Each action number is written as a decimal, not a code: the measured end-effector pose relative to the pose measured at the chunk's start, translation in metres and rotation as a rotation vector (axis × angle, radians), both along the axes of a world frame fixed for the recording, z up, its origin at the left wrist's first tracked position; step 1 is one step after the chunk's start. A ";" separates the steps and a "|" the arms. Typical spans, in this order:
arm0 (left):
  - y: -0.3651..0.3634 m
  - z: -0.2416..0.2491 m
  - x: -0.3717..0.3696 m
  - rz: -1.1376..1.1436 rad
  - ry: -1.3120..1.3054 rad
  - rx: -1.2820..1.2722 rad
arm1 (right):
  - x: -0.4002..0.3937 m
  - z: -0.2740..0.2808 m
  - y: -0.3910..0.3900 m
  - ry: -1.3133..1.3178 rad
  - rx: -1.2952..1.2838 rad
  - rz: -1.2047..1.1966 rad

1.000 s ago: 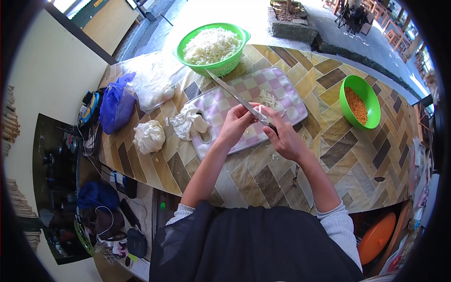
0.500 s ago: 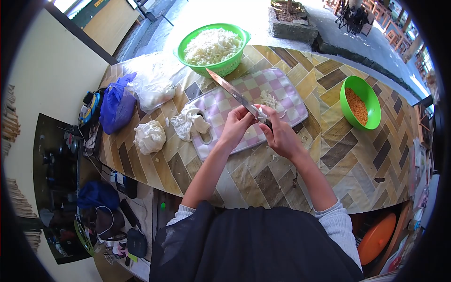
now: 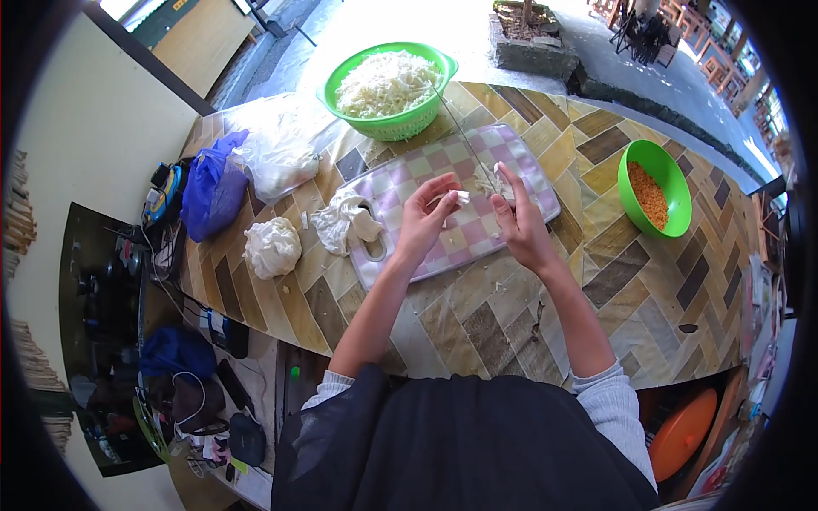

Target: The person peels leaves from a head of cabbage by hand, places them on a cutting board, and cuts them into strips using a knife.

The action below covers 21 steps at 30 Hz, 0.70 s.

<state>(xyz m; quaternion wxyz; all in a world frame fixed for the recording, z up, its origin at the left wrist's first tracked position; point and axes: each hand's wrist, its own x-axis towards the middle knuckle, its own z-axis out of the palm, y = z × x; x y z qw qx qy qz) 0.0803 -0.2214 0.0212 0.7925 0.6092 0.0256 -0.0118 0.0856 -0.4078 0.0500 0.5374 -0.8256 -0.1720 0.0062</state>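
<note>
- Knife (image 3: 462,131) shows edge-on, gripped by the right hand (image 3: 527,230) over the cutting board (image 3: 394,200).
- Left hand (image 3: 423,217) pinches a small white piece (image 3: 463,197).
- Green colander (image 3: 392,129) holds white shreds (image 3: 388,83).

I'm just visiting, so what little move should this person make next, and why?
Probably lower the left hand and lay the small white piece on the cutting board. That hand holds the piece apart from the knife in the right hand, and pale shreds lie on the board, so it seems a sensible resting place.
</note>
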 end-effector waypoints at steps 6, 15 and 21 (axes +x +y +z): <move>0.006 -0.008 0.006 -0.020 -0.004 -0.007 | -0.012 0.017 -0.002 0.266 0.060 0.118; 0.004 -0.006 0.007 -0.055 0.004 -0.108 | -0.009 -0.001 0.000 -0.004 -0.021 0.265; 0.003 -0.004 0.007 -0.068 0.034 -0.081 | -0.014 0.007 -0.003 0.608 0.394 0.254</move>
